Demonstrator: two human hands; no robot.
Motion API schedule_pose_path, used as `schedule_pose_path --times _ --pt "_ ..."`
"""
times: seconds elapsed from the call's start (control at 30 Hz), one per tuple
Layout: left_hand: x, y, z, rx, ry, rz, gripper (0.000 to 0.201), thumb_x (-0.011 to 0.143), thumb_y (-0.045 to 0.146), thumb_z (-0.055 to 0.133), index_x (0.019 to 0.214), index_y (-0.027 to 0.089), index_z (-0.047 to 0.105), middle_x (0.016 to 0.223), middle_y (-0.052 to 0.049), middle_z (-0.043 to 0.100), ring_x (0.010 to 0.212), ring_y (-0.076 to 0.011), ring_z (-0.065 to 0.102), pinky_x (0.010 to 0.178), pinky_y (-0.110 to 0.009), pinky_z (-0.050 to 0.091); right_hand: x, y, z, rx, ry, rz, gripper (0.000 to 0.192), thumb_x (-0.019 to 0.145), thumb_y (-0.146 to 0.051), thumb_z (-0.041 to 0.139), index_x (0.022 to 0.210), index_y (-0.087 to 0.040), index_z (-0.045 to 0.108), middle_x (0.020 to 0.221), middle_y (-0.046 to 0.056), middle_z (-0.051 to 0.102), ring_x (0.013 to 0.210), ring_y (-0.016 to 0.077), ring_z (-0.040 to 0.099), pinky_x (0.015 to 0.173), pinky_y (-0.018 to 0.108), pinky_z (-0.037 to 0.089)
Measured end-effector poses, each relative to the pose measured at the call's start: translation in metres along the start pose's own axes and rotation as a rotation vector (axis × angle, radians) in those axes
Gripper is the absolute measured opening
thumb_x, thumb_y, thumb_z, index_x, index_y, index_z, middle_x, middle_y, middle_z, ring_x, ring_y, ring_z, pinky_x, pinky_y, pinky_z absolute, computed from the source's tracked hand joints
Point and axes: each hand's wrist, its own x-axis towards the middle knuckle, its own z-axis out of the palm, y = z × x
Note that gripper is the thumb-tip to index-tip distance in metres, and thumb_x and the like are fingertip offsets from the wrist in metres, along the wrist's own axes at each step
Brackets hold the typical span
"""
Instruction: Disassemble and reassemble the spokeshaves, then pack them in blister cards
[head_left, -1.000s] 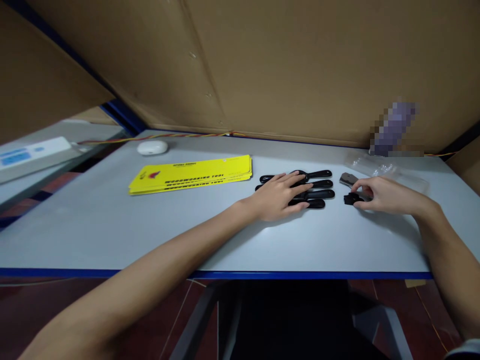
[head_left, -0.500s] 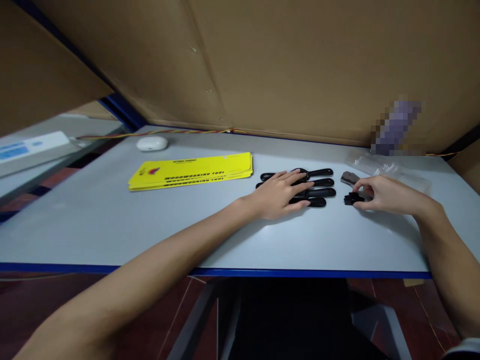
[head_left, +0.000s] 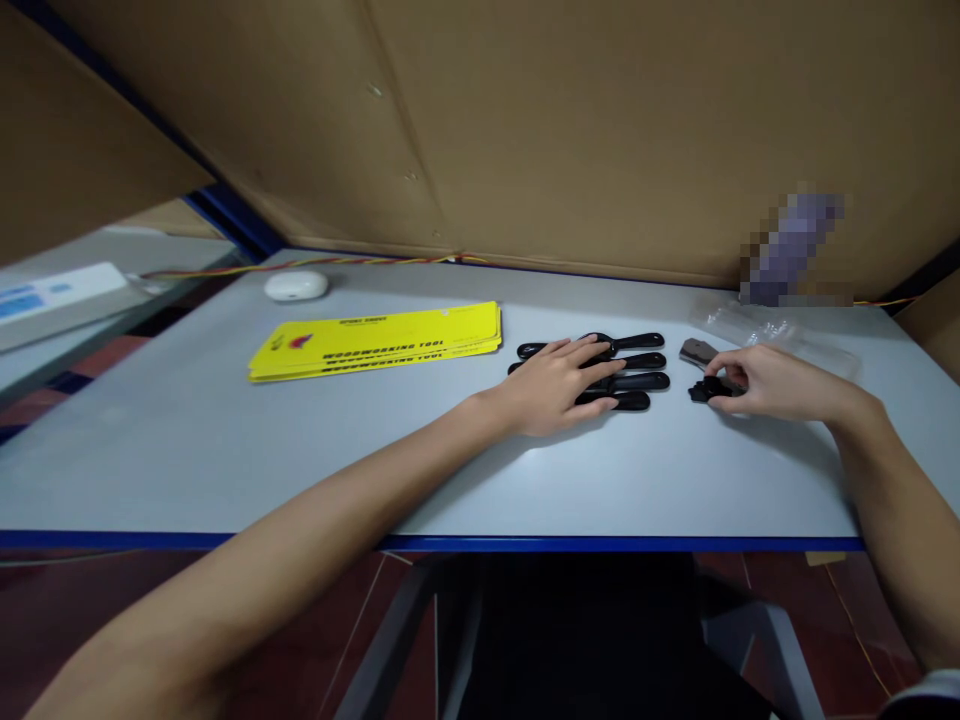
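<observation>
- Dim overall; floor (head_left: 300, 625) darkest.
- Pale glare on tabletop (head_left: 675, 485).
- Soft shadow beside left forearm (head_left: 322, 510).
- Wide-angle stretch toward edges.
- Purplish object (head_left: 795, 250) pixelated.

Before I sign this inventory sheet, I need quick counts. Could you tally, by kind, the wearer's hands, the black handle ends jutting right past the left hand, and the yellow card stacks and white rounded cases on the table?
Left hand and right hand: 2
Black handle ends: 4
Yellow card stack: 1
White rounded case: 1
Total: 8
</observation>
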Motion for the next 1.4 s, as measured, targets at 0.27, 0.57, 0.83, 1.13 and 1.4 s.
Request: schedule_pose_path --times 0.27,0.57,0.83,1.13,1.4 --pt "0.001 0.002 -0.003 -0.004 -0.031 -0.007 0.066 0.109 0.058 0.037 0.159 0.016 0.05 0.164 -0.022 0.044 0.154 -0.041 0.04 0.122 -0.063 0.038 -0.001 0.005 -0.001 -0.001 -0.018 -0.007 0.041 0.082 -0.054 0.066 0.109 -0.023 0.072 0.077 0.002 0.062 0.063 0.0193 0.054 0.061 0.036 0.038" --pt "0.001 0.002 -0.002 0.002 -0.018 -0.012 0.065 0.109 0.058 0.038 0.158 0.018 0.05 0.164 -0.02 0.045 0.155 -0.04 0.04 0.122 -0.062 0.039 -0.002 0.0 -0.001 0.015 0.047 -0.056 0.041 0.079 -0.053 0.065 0.106 -0.022 0.073 0.097 0.01 0.072 0.079 0.0248 0.064 0.072 0.04 0.05" --pt "0.0 0.002 -0.003 0.007 -0.016 -0.012 0.064 0.108 0.057 0.039 0.157 0.017 0.051 0.164 -0.02 0.046 0.155 -0.0402 0.039 0.123 -0.062 0.038 -0.002 -0.004 -0.001 -0.05 0.059 -0.011 0.04 0.076 -0.049 0.065 0.104 -0.023 0.077 0.082 0.006 0.071 0.07 0.0236 0.064 0.069 0.039 0.047" --pt "0.0 0.001 -0.002 0.001 -0.009 -0.006 0.065 0.108 0.058 0.037 0.157 0.017 0.051 0.164 -0.02 0.046 0.154 -0.0409 0.04 0.122 -0.063 0.038 -0.001 0.003 -0.001 -0.013 0.062 -0.049 0.043 0.08 -0.048 0.066 0.114 -0.024 0.074 0.087 0.005 0.073 0.073 0.0221 0.064 0.067 0.036 0.046" --pt "0.002 0.003 -0.004 -0.009 -0.011 -0.01 0.065 0.108 0.057 0.039 0.157 0.017 0.052 0.164 -0.019 0.046 0.153 -0.04 0.041 0.122 -0.062 0.039 0.001 -0.001 0.003 -0.072 0.1 -0.114 0.039 0.077 -0.042 0.065 0.108 -0.022 0.077 0.096 0.01 0.073 0.081 0.0264 0.065 0.075 0.041 0.049"
